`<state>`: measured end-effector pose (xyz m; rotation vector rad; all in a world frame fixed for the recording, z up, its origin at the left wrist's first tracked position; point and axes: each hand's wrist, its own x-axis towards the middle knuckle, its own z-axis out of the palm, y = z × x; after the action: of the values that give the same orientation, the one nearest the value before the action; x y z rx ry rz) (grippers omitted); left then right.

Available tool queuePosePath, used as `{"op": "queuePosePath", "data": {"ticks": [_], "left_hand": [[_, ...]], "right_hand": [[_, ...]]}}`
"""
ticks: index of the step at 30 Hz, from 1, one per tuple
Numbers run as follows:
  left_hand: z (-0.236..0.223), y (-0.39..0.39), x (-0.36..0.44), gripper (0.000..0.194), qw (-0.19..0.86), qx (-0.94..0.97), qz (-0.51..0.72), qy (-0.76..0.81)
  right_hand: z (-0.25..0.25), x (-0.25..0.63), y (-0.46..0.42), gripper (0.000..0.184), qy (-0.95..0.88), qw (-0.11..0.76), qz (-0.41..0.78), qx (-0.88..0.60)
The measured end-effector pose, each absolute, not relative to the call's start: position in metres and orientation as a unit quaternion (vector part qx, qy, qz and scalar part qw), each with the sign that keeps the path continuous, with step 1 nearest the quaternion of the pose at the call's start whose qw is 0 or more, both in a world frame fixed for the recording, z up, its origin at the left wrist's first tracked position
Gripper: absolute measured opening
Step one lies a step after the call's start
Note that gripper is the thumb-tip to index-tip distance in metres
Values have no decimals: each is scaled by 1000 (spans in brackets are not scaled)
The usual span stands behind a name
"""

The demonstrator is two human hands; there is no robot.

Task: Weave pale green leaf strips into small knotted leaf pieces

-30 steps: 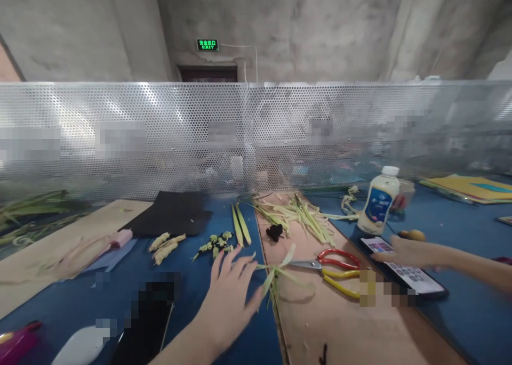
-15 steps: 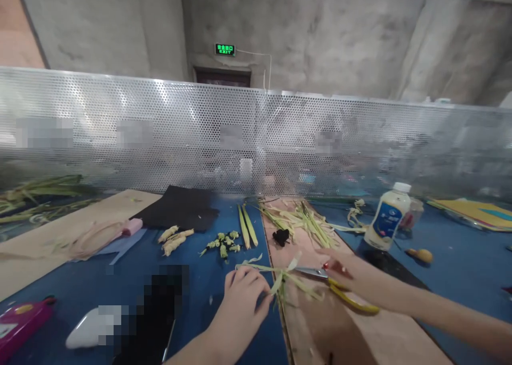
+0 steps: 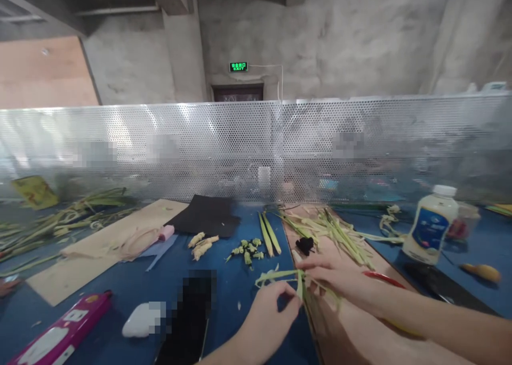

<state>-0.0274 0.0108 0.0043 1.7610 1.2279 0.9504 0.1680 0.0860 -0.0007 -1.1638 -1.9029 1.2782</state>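
My left hand (image 3: pixel 272 314) pinches pale green leaf strips (image 3: pixel 280 274) between thumb and forefinger, low over the table. Right beside it, my right hand (image 3: pixel 330 274) has its fingers closed at the same bundle; its fingertips are partly hidden. Under my right forearm lies a pair of scissors, its red handle (image 3: pixel 384 278) showing above the arm and the rest mostly covered. Just beyond the hands sit a small black bundle (image 3: pixel 304 245) and a cluster of green knotted pieces (image 3: pixel 247 252). Two green leaf lengths (image 3: pixel 270 234) lie side by side near them.
More strips (image 3: pixel 340 232) lie on the wooden board (image 3: pixel 384 261). To the right stand a bottle (image 3: pixel 430 226) and a brown-handled tool (image 3: pixel 482 272). Pale knotted pieces (image 3: pixel 202 245), black paper (image 3: pixel 204 216), a phone (image 3: pixel 186 322) and a magenta case (image 3: pixel 64 330) are leftward. A perforated metal screen (image 3: pixel 240 152) spans the back.
My right hand has moved left from beside the scissors to the leaf strips, joining my left hand. The scissors now lie beneath my right forearm. The view has turned left and tilted up slightly.
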Motion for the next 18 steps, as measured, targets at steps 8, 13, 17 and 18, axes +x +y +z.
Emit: {"op": "queuePosePath", "data": {"ticks": [8, 13, 17, 18], "left_hand": [[14, 10, -24, 25, 550, 564, 440, 431], [10, 12, -26, 23, 542, 583, 480, 370], [6, 14, -25, 21, 550, 591, 491, 328], [6, 14, -25, 20, 552, 588, 491, 329]], "right_hand": [[23, 155, 60, 38, -737, 338, 461, -360], [31, 147, 41, 47, -749, 301, 491, -327], [36, 146, 40, 49, -754, 279, 496, -327], [35, 146, 41, 47, -753, 282, 493, -333]]}}
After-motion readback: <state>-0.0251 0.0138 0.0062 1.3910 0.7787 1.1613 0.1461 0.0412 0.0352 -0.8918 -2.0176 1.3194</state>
